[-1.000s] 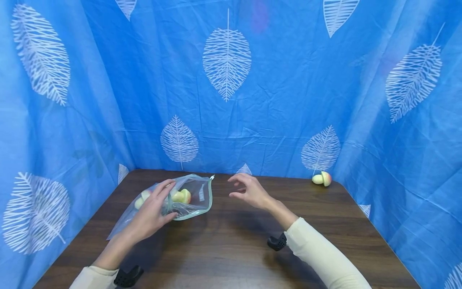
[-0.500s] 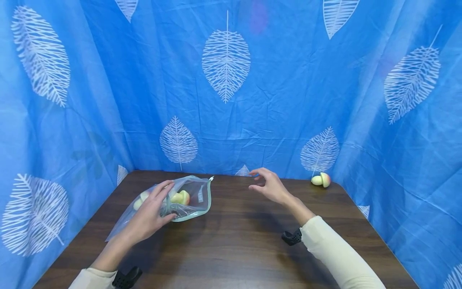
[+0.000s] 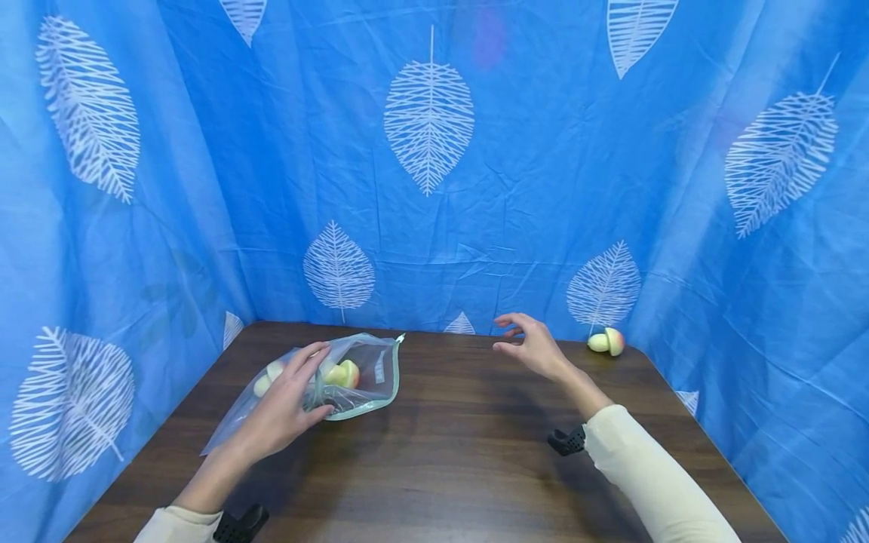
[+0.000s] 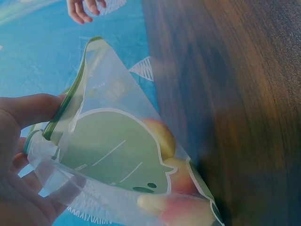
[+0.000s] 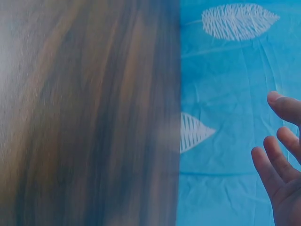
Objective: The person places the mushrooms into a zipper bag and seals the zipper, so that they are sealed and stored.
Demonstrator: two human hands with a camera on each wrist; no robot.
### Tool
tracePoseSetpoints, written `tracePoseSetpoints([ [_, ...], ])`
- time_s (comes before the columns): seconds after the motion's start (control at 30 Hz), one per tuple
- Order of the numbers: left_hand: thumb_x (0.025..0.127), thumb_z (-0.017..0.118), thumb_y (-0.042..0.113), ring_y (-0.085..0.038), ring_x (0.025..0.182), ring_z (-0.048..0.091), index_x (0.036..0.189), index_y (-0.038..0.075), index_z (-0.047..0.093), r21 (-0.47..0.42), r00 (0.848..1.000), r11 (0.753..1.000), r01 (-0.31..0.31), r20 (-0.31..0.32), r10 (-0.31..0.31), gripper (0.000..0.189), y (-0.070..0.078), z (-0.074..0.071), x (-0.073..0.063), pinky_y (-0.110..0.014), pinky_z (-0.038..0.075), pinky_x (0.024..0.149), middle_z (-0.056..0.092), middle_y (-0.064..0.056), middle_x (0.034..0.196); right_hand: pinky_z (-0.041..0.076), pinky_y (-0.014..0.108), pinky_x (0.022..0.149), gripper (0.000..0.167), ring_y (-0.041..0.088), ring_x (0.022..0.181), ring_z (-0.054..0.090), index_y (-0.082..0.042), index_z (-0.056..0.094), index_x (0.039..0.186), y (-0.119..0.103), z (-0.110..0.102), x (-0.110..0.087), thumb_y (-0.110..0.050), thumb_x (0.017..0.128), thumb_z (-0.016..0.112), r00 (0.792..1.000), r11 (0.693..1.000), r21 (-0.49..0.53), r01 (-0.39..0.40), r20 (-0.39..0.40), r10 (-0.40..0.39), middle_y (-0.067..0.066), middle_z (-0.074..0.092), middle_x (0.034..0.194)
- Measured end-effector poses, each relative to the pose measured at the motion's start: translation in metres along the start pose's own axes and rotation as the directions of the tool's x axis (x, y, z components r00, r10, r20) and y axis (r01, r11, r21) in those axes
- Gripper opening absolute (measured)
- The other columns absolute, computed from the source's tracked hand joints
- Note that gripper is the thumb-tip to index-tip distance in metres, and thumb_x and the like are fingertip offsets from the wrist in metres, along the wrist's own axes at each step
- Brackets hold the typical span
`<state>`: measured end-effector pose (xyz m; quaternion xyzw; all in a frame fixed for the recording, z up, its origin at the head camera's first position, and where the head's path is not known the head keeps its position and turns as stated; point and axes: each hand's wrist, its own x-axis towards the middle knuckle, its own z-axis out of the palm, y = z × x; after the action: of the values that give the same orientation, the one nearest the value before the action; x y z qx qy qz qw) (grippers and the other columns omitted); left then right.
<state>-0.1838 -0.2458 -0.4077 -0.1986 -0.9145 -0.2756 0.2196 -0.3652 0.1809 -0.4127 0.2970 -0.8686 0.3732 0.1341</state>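
Observation:
A clear zip bag [image 3: 380,388] with a pale green rim lies at the table's left, its mouth facing right and gaping. My left hand [image 3: 281,413] grips it near the mouth, fingers at the far side and thumb at the near rim. Inside are a mushroom-shaped piece [image 3: 343,374] and another pale mushroom piece [image 3: 265,383], partly covered by the hand. In the left wrist view, a green print on the bag [image 4: 117,150] hides part of the contents. My right hand [image 3: 532,349] hovers with bent fingers and holds nothing. A third mushroom piece [image 3: 606,342] lies right of it.
The dark wooden table [image 3: 434,460] has its far edge against a blue curtain [image 3: 434,226] with white leaf prints. The curtain also hangs along both sides. A white zip slider [image 3: 400,338] sits at the bag's far corner.
My right hand has moved right, away from the bag and nearer the lone mushroom piece. The left hand and the bag have stayed in place.

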Motion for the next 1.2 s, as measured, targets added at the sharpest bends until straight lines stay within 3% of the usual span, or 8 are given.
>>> tracePoseSetpoints([
  [0.77,0.073,0.093,0.0,-0.046,0.132,0.048,0.149,-0.007,0.046,0.008,1.0,1.0,-0.013,0.001,0.013,0.09,-0.003,0.002,0.0,-0.059,0.048,0.1,0.043,-0.024,0.151,0.058,0.051,0.082,0.046,0.039,0.108,0.067,-0.004,0.062,0.136,0.052,-0.035,-0.018,-0.014,0.094,0.079,0.988,0.988,-0.041,-0.152,-0.014,0.151,0.024,0.064,0.127],
  [1.2,0.072,0.094,0.0,-0.045,0.131,0.049,0.148,-0.008,0.046,0.022,0.999,0.999,-0.035,-0.013,0.035,0.09,-0.006,0.003,-0.002,-0.058,0.049,0.1,0.044,-0.024,0.15,0.057,0.056,0.086,0.052,0.049,0.116,0.061,0.002,0.057,0.14,0.086,-0.065,-0.026,-0.021,0.097,0.076,0.969,0.967,-0.064,-0.248,-0.036,0.246,0.031,0.059,0.132],
])
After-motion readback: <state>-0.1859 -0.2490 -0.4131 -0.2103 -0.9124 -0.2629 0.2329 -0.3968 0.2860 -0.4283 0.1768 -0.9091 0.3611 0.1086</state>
